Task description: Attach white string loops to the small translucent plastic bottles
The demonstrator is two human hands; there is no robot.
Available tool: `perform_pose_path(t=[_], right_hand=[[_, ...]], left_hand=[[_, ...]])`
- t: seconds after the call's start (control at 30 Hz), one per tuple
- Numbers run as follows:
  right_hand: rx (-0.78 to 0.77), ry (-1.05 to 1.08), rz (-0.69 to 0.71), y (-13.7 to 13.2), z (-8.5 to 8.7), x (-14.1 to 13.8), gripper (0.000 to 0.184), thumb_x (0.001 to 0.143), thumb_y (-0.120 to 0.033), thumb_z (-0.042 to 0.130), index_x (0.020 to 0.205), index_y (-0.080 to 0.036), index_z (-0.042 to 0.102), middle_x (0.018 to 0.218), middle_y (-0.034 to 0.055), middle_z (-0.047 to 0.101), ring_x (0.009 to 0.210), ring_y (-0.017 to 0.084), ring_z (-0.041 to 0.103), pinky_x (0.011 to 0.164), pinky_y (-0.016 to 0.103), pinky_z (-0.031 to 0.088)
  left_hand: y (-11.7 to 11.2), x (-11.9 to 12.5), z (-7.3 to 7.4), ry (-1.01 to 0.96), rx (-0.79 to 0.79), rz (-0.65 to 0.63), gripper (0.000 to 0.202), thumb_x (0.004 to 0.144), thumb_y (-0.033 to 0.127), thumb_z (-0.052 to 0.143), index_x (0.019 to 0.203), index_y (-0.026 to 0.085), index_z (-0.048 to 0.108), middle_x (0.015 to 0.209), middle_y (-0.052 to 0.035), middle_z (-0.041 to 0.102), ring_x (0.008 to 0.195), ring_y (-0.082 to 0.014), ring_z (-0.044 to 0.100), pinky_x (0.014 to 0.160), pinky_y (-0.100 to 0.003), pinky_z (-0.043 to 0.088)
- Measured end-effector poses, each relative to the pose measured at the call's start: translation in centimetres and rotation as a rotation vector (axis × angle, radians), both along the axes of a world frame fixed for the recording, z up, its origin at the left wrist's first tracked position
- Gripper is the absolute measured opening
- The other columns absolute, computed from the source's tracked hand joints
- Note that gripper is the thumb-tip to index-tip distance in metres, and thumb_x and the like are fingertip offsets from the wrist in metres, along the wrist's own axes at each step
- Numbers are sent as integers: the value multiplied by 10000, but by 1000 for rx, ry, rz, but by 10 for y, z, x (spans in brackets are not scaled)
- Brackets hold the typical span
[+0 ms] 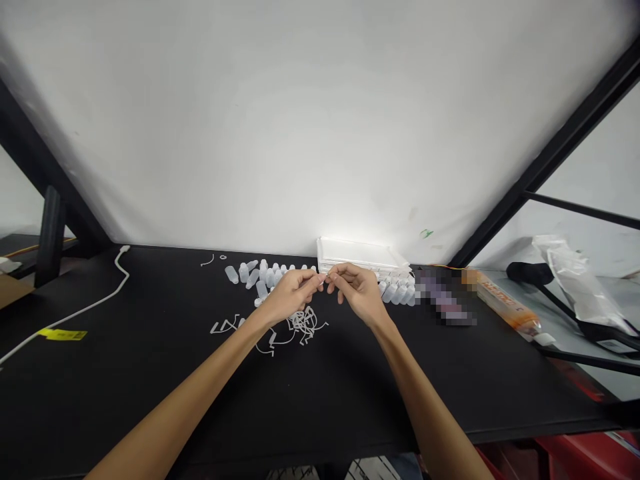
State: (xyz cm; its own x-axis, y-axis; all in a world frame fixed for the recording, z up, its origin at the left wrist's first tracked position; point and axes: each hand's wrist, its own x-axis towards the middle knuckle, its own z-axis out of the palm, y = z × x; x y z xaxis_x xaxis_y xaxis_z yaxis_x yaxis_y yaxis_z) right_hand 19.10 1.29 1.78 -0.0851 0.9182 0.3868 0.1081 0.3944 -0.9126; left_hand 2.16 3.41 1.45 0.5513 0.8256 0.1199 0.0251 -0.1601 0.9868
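My left hand [294, 293] and my right hand [359, 291] meet fingertip to fingertip above the black table. Both are closed in a pinch, with something tiny and pale between them that is too small to make out. Below and behind the hands lies a loose tangle of thin white tubes [301, 321] with bent ends. Small translucent white bottles [270, 276] stand or lie behind my left hand, partly hidden by it. More of these bottles [400, 292] are lined up just right of my right hand.
A stack of flat white packs [363, 253] rests against the wall. To the right lie a blurred-out item [445, 300] and an orange-labelled package [505, 303]. A white cable [95, 303] with a yellow tag [65, 335] crosses the left side. Black frame posts slope up on both sides.
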Motion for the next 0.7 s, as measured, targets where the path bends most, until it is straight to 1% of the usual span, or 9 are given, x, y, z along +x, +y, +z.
perform_pose_path(t=[0.13,0.27,0.43,0.53,0.57,0.63,0.7], right_hand=[[1,59,25,0,-1,-4,261,787,-418,669,785,-159,643,702,37,629,610,141,602,418,209,430],[-15,109,51,-1,-2,-8,273,779,-431,684,784,-160,651,696,35,629,625,148,610,449,228,469],[-26,106,64,0,-6,-12,278,781,-441,677,792,-164,655,700,31,629,636,146,613,463,229,482],[-17,85,52,0,-5,-13,251,796,-420,659,793,-169,646,701,33,630,646,150,612,462,228,472],[-8,72,42,0,-3,-13,237,802,-406,652,793,-170,643,701,33,629,647,150,610,462,227,466],[18,38,-8,-1,1,-8,211,811,-381,639,797,-171,638,696,30,621,634,148,599,454,224,446],[61,-16,-118,-1,7,4,193,814,-365,627,806,-173,637,691,27,610,600,141,578,443,226,419]], left_hand=[[-2,3,-1,-39,9,28,398,884,521,521,704,168,498,542,77,225,429,-48,214,380,-179,173],[-2,3,-2,-54,18,41,386,892,502,515,693,171,501,543,69,249,432,-51,223,381,-183,188],[2,1,-5,-50,16,28,399,889,516,513,700,164,500,538,74,245,430,-48,212,382,-179,177],[3,-2,-2,-44,35,20,403,888,521,506,702,163,502,536,74,256,421,-50,240,385,-181,188],[3,-4,-1,-31,54,25,413,896,525,486,702,162,507,527,68,287,417,-56,273,388,-185,215],[3,-7,3,38,104,49,458,920,539,416,702,154,535,517,37,404,419,-74,366,415,-206,297],[4,-11,6,148,179,119,516,940,543,349,697,144,569,543,-8,520,446,-98,450,470,-230,365]])
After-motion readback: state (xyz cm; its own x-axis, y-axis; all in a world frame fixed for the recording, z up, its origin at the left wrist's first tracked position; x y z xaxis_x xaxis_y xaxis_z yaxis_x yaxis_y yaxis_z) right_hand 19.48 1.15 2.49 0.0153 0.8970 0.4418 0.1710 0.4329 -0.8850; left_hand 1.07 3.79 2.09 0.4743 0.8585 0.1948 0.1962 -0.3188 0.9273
